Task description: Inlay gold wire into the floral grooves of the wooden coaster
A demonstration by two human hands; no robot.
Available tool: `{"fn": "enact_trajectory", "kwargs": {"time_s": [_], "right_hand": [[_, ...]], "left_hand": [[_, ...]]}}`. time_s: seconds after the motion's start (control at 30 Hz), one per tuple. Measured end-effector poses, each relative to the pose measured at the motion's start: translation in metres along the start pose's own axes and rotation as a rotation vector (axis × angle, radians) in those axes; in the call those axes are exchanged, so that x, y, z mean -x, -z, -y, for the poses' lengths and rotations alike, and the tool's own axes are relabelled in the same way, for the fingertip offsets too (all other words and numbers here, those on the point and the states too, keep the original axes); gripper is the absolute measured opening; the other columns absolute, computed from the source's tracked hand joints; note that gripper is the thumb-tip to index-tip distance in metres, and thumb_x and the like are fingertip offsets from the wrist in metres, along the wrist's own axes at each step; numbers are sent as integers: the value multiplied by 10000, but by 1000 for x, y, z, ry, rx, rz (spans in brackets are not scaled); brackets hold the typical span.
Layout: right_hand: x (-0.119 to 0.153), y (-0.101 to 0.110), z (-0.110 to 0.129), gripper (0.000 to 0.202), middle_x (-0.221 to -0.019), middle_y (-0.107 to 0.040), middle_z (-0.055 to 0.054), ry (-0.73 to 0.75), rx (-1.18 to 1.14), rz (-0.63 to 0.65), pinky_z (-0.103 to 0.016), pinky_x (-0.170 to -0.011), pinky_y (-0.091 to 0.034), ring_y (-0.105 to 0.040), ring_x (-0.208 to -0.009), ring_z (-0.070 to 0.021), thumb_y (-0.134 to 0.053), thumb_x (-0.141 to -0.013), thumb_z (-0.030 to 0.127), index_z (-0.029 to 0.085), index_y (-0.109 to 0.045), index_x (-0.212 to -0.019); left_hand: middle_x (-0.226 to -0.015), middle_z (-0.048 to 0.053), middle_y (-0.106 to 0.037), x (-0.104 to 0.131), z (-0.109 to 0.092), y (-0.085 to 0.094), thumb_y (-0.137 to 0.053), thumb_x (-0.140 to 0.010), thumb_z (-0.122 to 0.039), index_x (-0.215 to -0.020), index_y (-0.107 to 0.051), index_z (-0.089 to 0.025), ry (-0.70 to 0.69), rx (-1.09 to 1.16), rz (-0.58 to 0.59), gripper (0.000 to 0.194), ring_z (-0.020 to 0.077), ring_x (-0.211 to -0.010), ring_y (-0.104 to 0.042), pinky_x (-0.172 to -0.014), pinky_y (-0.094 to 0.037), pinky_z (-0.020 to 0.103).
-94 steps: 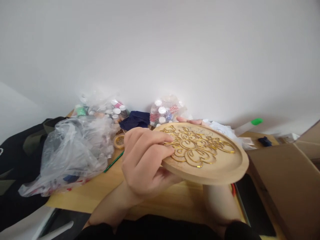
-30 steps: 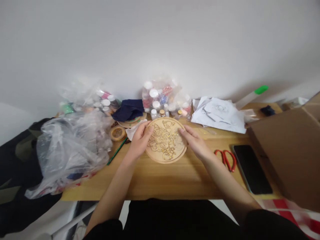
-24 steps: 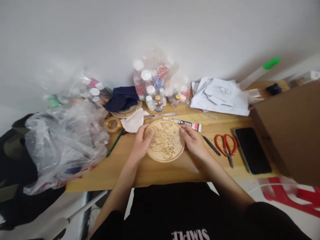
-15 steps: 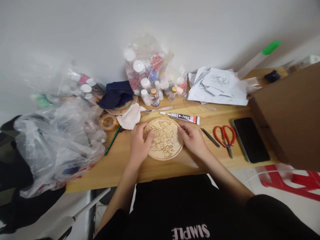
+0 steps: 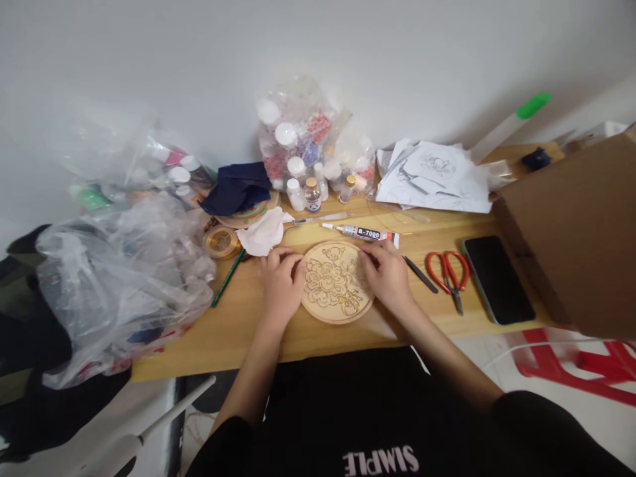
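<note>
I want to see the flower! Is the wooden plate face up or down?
Face up: the wooden plate shows its gold-outlined flower.

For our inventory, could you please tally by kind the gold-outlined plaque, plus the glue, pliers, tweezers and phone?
Gold-outlined wooden plaque: 1
B-7000 glue tube: 1
Red-handled pliers: 1
Black tweezers: 1
Smartphone: 1
Total: 5

Plate (image 5: 330, 313) between hands (image 5: 282, 285), apparently on table (image 5: 238, 334)
</note>
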State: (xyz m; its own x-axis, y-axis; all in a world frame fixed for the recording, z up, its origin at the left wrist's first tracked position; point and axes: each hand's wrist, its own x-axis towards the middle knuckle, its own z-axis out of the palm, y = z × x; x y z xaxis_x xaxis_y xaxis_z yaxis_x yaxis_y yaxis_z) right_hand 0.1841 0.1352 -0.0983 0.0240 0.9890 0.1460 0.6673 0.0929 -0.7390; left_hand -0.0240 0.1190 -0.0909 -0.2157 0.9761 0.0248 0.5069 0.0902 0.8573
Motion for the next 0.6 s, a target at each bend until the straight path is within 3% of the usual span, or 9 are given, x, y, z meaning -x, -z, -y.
{"fn": "enact_trajectory", "kwargs": {"time_s": [0.07, 0.17, 0.27, 0.37, 0.5, 0.6], "right_hand": [[0, -4, -3, 234, -842, -664, -101, 8, -2, -28, -396, -771, -496, -610, -806, -238, -510, -845, 293, 186, -718, -851], [0, -9, -8, 213, -830, -666, -90, 21, -17, -72, -391, -755, -497, -603, -775, -225, -531, -828, 284, 186, -719, -840], [-1, -9, -4, 197, -833, -668, -87, 40, -51, -117, -400, -742, -495, -596, -756, -223, -556, -811, 277, 181, -715, -876], [2, -5, 15, 219, -876, -677, -96, 79, -121, -134, -396, -714, -493, -590, -735, -209, -549, -840, 292, 176, -707, -938], [17, -5, 59, 216, -916, -711, -71, 194, -286, 43, -319, -670, -522, -645, -779, -175, -552, -888, 354, 213, -707, -939], [32, -12, 87, 224, -986, -718, -61, 268, -378, 188, -298, -716, -547, -668, -903, -174, -558, -899, 378, 233, -708, -980]], "left_hand": [[-1017, 74, -588, 0, 0, -1, -610, -766, -244, -776, -706, -215, 41, 125, -12, 101, 288, -1146, -470, -1139, -227, 523], [-1026, 70, -637, 2, -5, 4, -620, -747, -308, -852, -708, -212, 104, 380, 37, 167, 256, -1112, -545, -1086, -346, 455], [-1085, 118, -684, 9, -13, 20, -528, -784, -404, -954, -702, -173, 171, 630, 151, 335, 264, -1049, -632, -948, -476, 440], [-1147, 152, -687, 22, -20, 37, -425, -833, -381, -995, -706, -137, 302, 905, 251, 406, 260, -1049, -655, -878, -516, 409], [-1114, 132, -699, 40, -22, 48, -444, -857, -314, -966, -715, -114, 605, 1415, 379, 355, 204, -1009, -654, -857, -508, 311], [-1115, 141, -693, 51, -18, 46, -448, -861, -304, -961, -707, -101, 614, 1451, 413, 344, 219, -1036, -642, -888, -500, 328]]}}
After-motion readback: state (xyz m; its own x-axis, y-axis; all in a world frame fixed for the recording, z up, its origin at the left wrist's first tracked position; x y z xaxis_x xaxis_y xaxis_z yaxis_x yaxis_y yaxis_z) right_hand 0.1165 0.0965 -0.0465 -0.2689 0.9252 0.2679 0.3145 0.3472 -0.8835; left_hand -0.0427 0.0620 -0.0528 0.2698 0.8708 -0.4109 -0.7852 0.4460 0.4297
